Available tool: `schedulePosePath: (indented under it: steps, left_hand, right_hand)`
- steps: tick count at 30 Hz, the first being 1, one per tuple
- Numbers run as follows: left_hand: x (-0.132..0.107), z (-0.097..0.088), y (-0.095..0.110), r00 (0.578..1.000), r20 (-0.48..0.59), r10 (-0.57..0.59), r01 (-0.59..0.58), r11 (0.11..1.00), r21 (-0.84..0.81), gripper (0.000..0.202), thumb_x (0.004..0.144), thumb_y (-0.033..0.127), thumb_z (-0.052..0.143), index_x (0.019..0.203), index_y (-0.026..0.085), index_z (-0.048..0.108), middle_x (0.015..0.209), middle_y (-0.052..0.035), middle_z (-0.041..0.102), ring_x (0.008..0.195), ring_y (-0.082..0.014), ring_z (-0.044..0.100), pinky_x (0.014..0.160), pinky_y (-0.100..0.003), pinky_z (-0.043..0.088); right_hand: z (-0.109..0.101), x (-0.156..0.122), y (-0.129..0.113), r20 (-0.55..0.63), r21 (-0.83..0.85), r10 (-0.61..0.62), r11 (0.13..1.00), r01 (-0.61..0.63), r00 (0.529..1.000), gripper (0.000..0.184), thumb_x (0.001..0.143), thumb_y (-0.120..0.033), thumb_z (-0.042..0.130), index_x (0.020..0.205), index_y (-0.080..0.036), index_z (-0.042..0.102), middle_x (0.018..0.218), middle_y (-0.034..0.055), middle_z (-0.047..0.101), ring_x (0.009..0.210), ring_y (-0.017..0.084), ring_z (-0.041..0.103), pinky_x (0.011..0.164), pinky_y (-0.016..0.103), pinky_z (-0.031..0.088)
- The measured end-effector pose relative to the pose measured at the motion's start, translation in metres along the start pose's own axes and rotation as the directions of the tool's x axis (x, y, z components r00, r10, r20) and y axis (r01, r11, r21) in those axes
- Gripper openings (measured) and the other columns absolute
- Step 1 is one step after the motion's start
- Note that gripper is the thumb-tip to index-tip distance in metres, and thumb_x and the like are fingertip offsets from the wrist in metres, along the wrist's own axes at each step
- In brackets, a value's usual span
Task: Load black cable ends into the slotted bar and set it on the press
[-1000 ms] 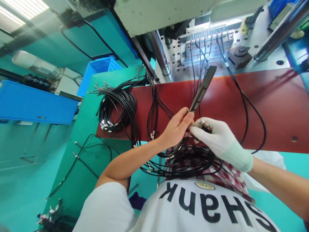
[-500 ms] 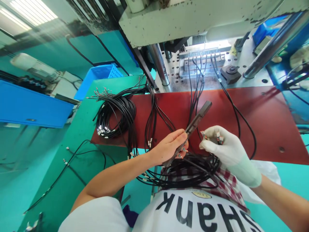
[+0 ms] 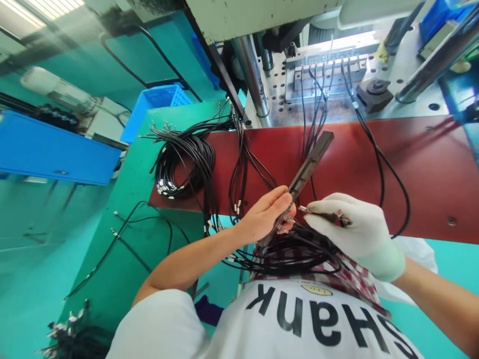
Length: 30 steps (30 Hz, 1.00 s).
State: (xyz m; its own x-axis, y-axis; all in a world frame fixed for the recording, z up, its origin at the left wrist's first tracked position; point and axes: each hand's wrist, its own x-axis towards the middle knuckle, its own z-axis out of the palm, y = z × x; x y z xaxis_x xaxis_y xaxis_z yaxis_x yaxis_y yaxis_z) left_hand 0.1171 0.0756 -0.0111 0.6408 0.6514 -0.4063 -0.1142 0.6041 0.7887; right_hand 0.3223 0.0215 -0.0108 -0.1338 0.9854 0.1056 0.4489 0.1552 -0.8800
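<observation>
Above the red board (image 3: 374,164), the bare left hand (image 3: 264,217) grips a dark slotted bar (image 3: 305,172) that slants up over the board, while the gloved right hand (image 3: 352,227) pinches metal-tipped black cable ends (image 3: 339,217) just beside the bar's lower end.

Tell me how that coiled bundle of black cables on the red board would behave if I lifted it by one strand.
The coiled bundle would probably sag and spread, since its thin strands lie in loose loops on the red board. It likely snags: neighbouring cables cross close beside it. Its metal-tipped ends fan out freely, so they may dangle and catch.
</observation>
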Motion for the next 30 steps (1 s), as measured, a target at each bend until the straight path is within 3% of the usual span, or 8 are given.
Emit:
schedulePosePath:
  steps: [4,8,13,20,25,30]
  left_hand:
    - [0.009,0.003,-0.003,0.999,-0.002,-0.048,0.048,0.998,-0.029,0.044,0.086,0.059,0.064,0.092,0.019,0.045,0.070,0.0041,0.051,0.054,-0.0069,0.048,0.045,-0.018,0.037]
    - [0.010,0.006,-0.004,0.999,-0.033,-0.034,0.032,0.997,-0.071,0.047,0.082,0.059,0.068,0.091,0.018,0.048,0.071,0.0034,0.051,0.055,-0.0065,0.046,0.044,-0.018,0.036]
    - [0.011,0.008,-0.001,0.995,-0.087,-0.041,0.044,0.999,0.029,0.048,0.084,0.063,0.064,0.089,0.019,0.047,0.069,0.0042,0.051,0.050,-0.0063,0.049,0.044,-0.018,0.035]
    - [0.013,0.008,-0.004,0.978,-0.155,0.139,-0.074,0.927,0.368,0.044,0.090,0.062,0.056,0.087,0.020,0.045,0.069,0.0040,0.049,0.051,-0.0050,0.047,0.044,-0.017,0.035]
    - [0.017,0.010,-0.009,0.993,-0.117,0.002,0.013,0.991,0.133,0.045,0.089,0.064,0.056,0.090,0.021,0.045,0.066,0.0044,0.051,0.047,-0.0070,0.048,0.041,-0.019,0.035]
    - [0.018,0.012,-0.012,0.989,-0.108,-0.096,0.090,0.994,-0.064,0.045,0.085,0.063,0.062,0.092,0.021,0.045,0.068,0.0044,0.052,0.047,-0.0069,0.049,0.041,-0.018,0.035]
  right_hand:
    - [0.000,0.007,-0.009,0.192,0.316,0.210,0.912,-0.263,0.959,0.021,0.090,-0.041,0.068,0.099,-0.023,0.073,0.092,-0.0013,0.068,0.080,0.011,0.061,0.071,0.022,0.048]
    - [0.002,0.013,-0.014,0.239,0.351,0.340,0.843,-0.408,0.909,0.025,0.091,-0.044,0.066,0.085,-0.019,0.067,0.075,-0.0031,0.059,0.069,0.008,0.051,0.060,0.021,0.040]
    - [0.007,0.017,-0.016,0.241,0.313,0.359,0.850,-0.423,0.902,0.027,0.093,-0.040,0.060,0.077,-0.018,0.060,0.069,-0.0030,0.051,0.065,0.008,0.044,0.055,0.022,0.035]
    - [0.012,0.019,-0.015,0.218,0.297,0.375,0.854,-0.428,0.901,0.029,0.093,-0.037,0.059,0.072,-0.017,0.054,0.063,-0.0018,0.046,0.061,0.009,0.039,0.051,0.024,0.030]
    - [0.010,0.020,-0.014,0.268,0.384,0.381,0.800,-0.461,0.885,0.026,0.092,-0.034,0.059,0.074,-0.016,0.055,0.063,-0.0030,0.049,0.058,0.007,0.041,0.050,0.021,0.030]
    - [0.007,0.021,-0.009,0.303,0.449,0.364,0.761,-0.468,0.881,0.018,0.088,-0.025,0.058,0.073,-0.016,0.052,0.066,-0.0039,0.045,0.060,0.007,0.039,0.052,0.020,0.030]
